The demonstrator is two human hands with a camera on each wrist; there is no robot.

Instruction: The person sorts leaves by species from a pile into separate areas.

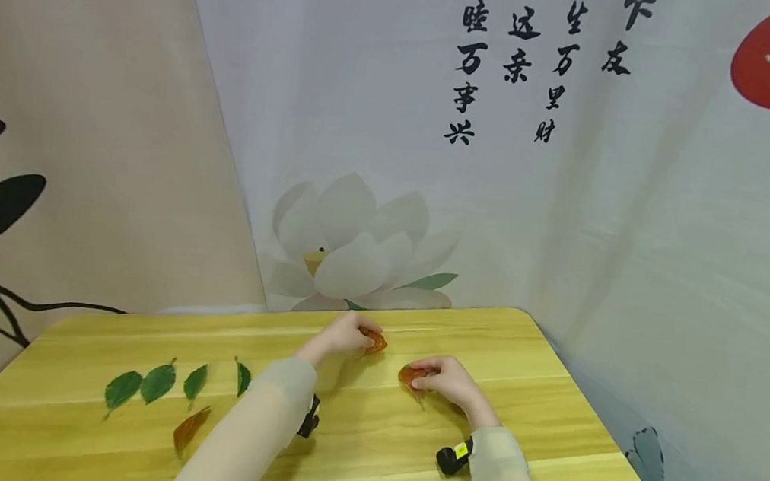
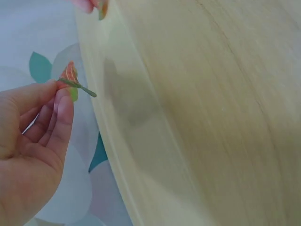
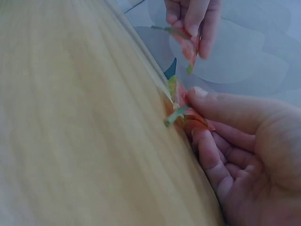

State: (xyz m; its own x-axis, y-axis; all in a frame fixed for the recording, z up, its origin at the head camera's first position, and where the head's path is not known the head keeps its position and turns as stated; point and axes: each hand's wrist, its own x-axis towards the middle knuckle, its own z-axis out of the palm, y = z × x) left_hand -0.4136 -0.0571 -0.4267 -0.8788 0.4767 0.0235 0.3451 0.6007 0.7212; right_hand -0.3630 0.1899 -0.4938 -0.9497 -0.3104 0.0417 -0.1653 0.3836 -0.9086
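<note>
Near the far edge of the table, my left hand (image 1: 348, 332) pinches a reddish-orange leaf (image 1: 374, 342) between thumb and fingers. Its green stem sticks out past the fingertips in the left wrist view, where the leaf (image 2: 69, 75) looks creased. My right hand (image 1: 447, 380), closer and to the right, pinches another red-orange leaf (image 1: 410, 379) with a greenish edge. In the right wrist view this leaf (image 3: 188, 117) shows a short green stem, and the two leaves are apart. Both leaves are held above the wooden table (image 1: 366, 460).
To the left lie several green leaves: one leaf (image 1: 122, 389) at the far left, the others in a row beside it. A brown-orange leaf (image 1: 190, 430) lies in front of them, by the left sleeve (image 1: 252, 427). A printed curtain (image 1: 382, 118) hangs behind the table.
</note>
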